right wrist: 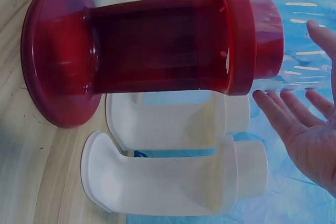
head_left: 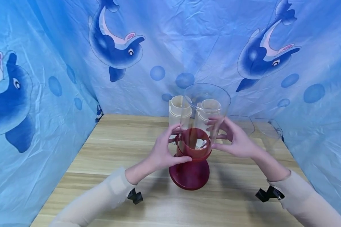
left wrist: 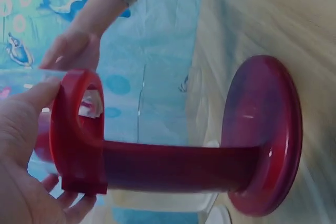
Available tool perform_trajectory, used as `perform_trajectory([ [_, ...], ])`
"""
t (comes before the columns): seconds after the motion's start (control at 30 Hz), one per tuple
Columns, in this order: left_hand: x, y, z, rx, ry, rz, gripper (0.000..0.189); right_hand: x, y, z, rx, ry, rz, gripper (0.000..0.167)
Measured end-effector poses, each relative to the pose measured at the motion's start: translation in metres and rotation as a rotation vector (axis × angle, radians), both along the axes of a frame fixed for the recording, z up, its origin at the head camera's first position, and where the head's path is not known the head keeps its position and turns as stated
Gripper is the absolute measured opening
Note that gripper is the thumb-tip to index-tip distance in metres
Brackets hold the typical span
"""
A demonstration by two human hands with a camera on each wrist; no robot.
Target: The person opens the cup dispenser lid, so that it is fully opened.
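Observation:
A red pedestal stand [head_left: 190,178] with a round base and a ring-shaped collar [left wrist: 79,129] stands upright on the table. A clear, flaring tube [right wrist: 299,30] fits around the stand's top, above the collar. My left hand [head_left: 162,149] grips the collar, thumb on the near side and fingers round the far side. My right hand [head_left: 240,143] holds the lower part of the tube from the right, with thumb and fingers on opposite sides. In the right wrist view, its fingertips [right wrist: 262,100] reach the tube's lower edge.
Behind the red stand are two similar white stands, one at left [head_left: 174,110] and one at right [head_left: 211,105]. Two clear, see-through pieces, one nearer [head_left: 245,126] and one farther right [head_left: 268,127], lie at the table's back right. A blue dolphin-print curtain [head_left: 170,41] encloses the wooden table [head_left: 110,157].

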State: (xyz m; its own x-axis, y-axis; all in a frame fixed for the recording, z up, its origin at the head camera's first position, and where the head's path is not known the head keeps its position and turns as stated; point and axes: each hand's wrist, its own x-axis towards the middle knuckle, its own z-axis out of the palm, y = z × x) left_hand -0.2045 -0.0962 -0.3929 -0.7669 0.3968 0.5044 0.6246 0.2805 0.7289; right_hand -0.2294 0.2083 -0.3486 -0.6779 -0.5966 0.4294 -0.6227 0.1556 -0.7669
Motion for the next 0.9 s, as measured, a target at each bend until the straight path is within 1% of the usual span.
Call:
perform_trajectory([
  [0.07, -0.001, -0.002, 0.002, 0.001, 0.009, 0.0, 0.108, 0.001, 0.001, 0.001, 0.002, 0.005, 0.0, 0.083],
  [0.23, -0.008, -0.008, 0.008, 0.005, 0.011, -0.058, 0.11, 0.009, 0.002, 0.003, -0.013, 0.002, -0.052, 0.057],
  [0.3, -0.009, -0.008, 0.011, -0.011, 0.008, -0.073, 0.109, 0.012, 0.001, 0.004, -0.019, -0.01, -0.062, 0.049],
  [0.33, -0.008, -0.008, 0.011, -0.019, 0.005, -0.073, 0.108, 0.013, 0.001, 0.004, -0.021, -0.015, -0.061, 0.049],
  [0.4, -0.005, -0.007, 0.012, -0.029, 0.001, -0.056, 0.108, 0.015, -0.001, 0.004, -0.037, -0.028, -0.044, 0.046],
  [0.43, -0.003, -0.006, 0.012, -0.033, -0.001, -0.039, 0.108, 0.015, -0.002, 0.005, -0.046, -0.037, -0.032, 0.044],
  [0.53, 0.005, -0.003, 0.01, -0.04, 0.01, 0.014, 0.11, 0.014, -0.005, 0.007, -0.079, -0.06, 0.019, 0.038],
  [0.6, 0.007, -0.003, 0.008, -0.043, 0.017, 0.031, 0.111, 0.013, -0.006, 0.008, -0.095, -0.069, 0.041, 0.035],
  [0.63, 0.007, -0.004, 0.008, -0.043, 0.016, 0.031, 0.112, 0.013, -0.006, 0.008, -0.099, -0.069, 0.044, 0.037],
  [0.7, 0.004, -0.006, 0.008, -0.03, 0.01, 0.011, 0.111, 0.014, -0.006, 0.009, -0.108, -0.057, 0.038, 0.043],
  [0.83, -0.003, -0.012, 0.01, -0.008, -0.029, -0.041, 0.106, 0.021, -0.006, 0.01, -0.1, -0.04, -0.027, 0.055],
  [0.9, -0.003, -0.013, 0.011, -0.008, -0.049, -0.05, 0.102, 0.025, -0.008, 0.01, -0.085, -0.037, -0.063, 0.052],
])
